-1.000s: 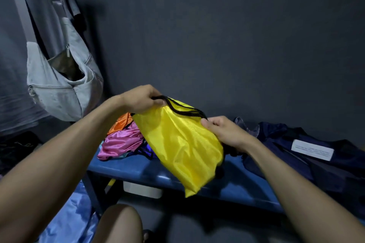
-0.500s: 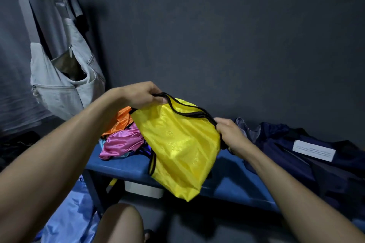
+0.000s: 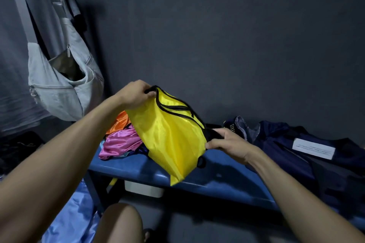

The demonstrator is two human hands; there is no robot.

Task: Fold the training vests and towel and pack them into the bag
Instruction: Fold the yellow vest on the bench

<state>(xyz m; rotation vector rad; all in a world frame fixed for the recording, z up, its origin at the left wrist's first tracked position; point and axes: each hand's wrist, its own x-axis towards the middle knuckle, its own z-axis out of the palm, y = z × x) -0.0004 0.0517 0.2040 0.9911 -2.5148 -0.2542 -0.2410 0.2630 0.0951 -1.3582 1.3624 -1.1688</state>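
A shiny yellow nylon training vest with black-bound edges (image 3: 169, 140) hangs in the air above the front edge of the blue counter (image 3: 223, 179), stretched on a slant between a person's two hands, its lower corner dangling past the counter's lip. The slippery fabric is the risk here: held only at two points on the trim, it could slide out of either pinch, or sag unevenly so that any fold comes out crooked; the loose bottom corner might also catch on the counter edge. The left hand (image 3: 134, 94) grips the vest's upper black edge, fingers curled tight around the binding. The right hand (image 3: 227, 144) pinches the lower black edge between thumb and curled fingers, closed narrowly on the cloth. Behind the vest, a heap of crumpled satin vests in orange and pink (image 3: 120, 138) lies on the counter, not yet folded. To the right, a dark navy fabric bag with a white label (image 3: 316, 152) lies spread over the counter. A pale grey canvas shoulder bag (image 3: 63, 87) hangs on the dark wall at left, and light blue cloth (image 3: 75, 213) lies on the floor below.
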